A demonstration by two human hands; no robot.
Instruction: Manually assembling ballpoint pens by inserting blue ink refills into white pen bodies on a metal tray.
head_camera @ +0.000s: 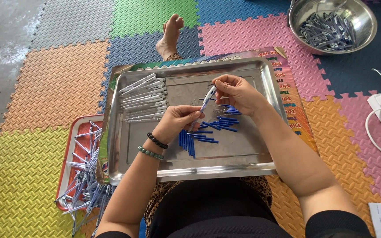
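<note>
Hands, left hand (pixel 177 121) and right hand (pixel 237 91), pinch one pen (pixel 206 102) over steel tray (pixel 248 155); blue refills (pixel 190 141) at 6, pen barrels (pixel 144 99) at 9, bowl (pixel 367 17) at 1.

Two bare arms, short black sleeves up near shoulders. Left wrist (pixel 154 146): two bead bands just behind left hand (pixel 176 121), one black, one green. Right hand (pixel 237 91): no rings, no bands. Black top, spotted brown-and-black cloth on lap. One bare foot (pixel 169 37).
</note>
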